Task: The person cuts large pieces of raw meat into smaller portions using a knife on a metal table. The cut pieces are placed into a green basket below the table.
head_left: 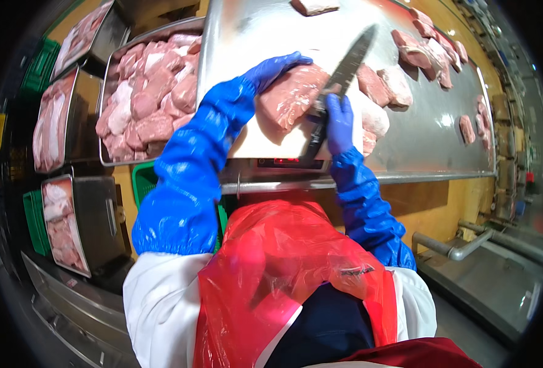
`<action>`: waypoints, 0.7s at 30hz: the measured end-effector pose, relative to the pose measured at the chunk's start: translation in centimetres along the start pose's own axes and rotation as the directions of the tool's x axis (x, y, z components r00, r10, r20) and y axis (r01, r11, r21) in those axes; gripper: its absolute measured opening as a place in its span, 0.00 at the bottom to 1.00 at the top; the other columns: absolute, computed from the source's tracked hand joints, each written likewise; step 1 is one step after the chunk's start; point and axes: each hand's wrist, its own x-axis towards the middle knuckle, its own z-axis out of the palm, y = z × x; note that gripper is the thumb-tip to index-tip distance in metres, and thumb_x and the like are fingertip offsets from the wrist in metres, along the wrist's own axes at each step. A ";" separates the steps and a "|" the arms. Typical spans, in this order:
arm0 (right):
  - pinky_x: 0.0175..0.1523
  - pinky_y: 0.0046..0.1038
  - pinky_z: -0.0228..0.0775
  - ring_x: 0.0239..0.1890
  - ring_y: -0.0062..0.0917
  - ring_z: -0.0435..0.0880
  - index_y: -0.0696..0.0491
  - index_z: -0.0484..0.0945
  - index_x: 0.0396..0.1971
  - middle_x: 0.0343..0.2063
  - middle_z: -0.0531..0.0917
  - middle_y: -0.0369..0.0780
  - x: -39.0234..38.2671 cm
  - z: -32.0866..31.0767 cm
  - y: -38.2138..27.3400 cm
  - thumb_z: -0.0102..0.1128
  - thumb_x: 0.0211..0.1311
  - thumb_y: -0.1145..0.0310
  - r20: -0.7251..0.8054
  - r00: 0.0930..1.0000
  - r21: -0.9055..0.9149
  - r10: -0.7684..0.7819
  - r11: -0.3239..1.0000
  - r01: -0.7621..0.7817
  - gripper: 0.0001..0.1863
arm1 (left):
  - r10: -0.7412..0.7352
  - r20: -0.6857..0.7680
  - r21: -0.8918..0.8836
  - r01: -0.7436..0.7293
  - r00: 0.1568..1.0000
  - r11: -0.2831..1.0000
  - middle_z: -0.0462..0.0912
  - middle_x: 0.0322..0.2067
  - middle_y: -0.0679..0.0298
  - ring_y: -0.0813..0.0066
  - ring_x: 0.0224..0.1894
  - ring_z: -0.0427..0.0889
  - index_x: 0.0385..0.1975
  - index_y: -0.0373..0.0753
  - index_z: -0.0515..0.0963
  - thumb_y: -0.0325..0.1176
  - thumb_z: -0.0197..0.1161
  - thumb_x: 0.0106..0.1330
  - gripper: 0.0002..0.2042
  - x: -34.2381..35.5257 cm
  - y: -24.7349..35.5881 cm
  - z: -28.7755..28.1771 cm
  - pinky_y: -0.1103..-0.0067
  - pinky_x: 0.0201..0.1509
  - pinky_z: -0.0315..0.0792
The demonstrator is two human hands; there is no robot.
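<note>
My left hand (276,69), in a blue glove, is cupped round the far left edge of a large pink piece of raw meat (291,98) on the white cutting board (247,37). Its fingers lie along the meat's far side; the thumb is hidden. Just right of that piece, my right hand (340,126), also gloved, is closed on the black handle of a knife (352,61). The long blade points away and to the right, above the board. More cut pieces of meat (374,86) lie right of the knife.
A deep metal tray (103,132) heaped with meat stands left of the board. Further left are smaller metal bins (91,205) of meat and green crates (36,224). The steel table (431,132) at right bears scattered pieces. A scale display (277,163) glows red at the near edge.
</note>
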 end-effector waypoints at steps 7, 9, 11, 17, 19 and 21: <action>0.32 0.30 0.76 0.27 0.27 0.84 0.55 0.69 0.56 0.30 0.83 0.43 -8.3 -5.6 -1.3 0.52 0.75 0.67 0.373 0.904 -0.527 0.209 0.850 0.021 0.15 | 0.368 -0.639 0.430 -0.083 0.675 0.899 0.82 0.41 0.60 0.72 0.42 0.80 0.48 0.35 0.78 0.31 0.61 0.70 0.11 -18.3 -1.6 3.6 0.75 0.50 0.74; 0.45 0.39 0.78 0.38 0.40 0.88 0.55 0.62 0.68 0.36 0.86 0.50 -7.5 -3.0 -0.3 0.53 0.72 0.71 0.576 0.805 -0.531 -0.143 0.684 0.501 0.27 | 0.619 -0.475 0.747 -0.085 0.625 0.659 0.80 0.38 0.61 0.70 0.41 0.80 0.41 0.38 0.80 0.25 0.70 0.59 0.11 -20.3 -0.8 10.1 0.75 0.45 0.74; 0.46 0.42 0.77 0.40 0.47 0.86 0.50 0.58 0.72 0.39 0.85 0.53 -5.6 -1.5 -1.5 0.53 0.71 0.72 0.595 0.803 -0.578 0.039 0.714 0.394 0.31 | 0.708 -0.271 0.947 0.048 0.652 0.318 0.80 0.38 0.61 0.64 0.40 0.79 0.37 0.42 0.81 0.26 0.73 0.54 0.11 -19.3 -1.9 12.1 0.72 0.44 0.74; 0.40 0.43 0.78 0.35 0.49 0.85 0.38 0.55 0.75 0.38 0.84 0.52 -9.1 -9.0 -4.6 0.50 0.71 0.73 0.670 0.703 -0.740 0.238 0.302 0.602 0.35 | 0.755 -0.270 0.963 0.167 0.597 0.212 0.79 0.37 0.61 0.61 0.40 0.79 0.35 0.45 0.82 0.25 0.73 0.52 0.11 -18.2 -4.6 10.6 0.67 0.42 0.73; 0.34 0.46 0.77 0.30 0.48 0.84 0.33 0.54 0.76 0.32 0.83 0.51 -10.4 -10.9 -8.4 0.49 0.70 0.74 0.601 0.692 -0.775 0.400 0.079 0.627 0.37 | 0.743 -0.387 0.922 0.207 0.546 0.328 0.79 0.37 0.60 0.62 0.40 0.79 0.37 0.43 0.81 0.25 0.72 0.54 0.11 -18.2 -5.0 9.5 0.67 0.44 0.75; 0.32 0.47 0.76 0.28 0.46 0.83 0.33 0.55 0.76 0.30 0.82 0.49 -10.8 -11.2 -11.2 0.50 0.69 0.75 0.485 0.668 -0.745 0.564 -0.134 0.654 0.37 | 0.707 -0.547 0.834 0.220 0.448 0.506 0.79 0.37 0.60 0.62 0.40 0.80 0.38 0.41 0.81 0.26 0.72 0.54 0.12 -18.9 -5.7 6.5 0.67 0.46 0.75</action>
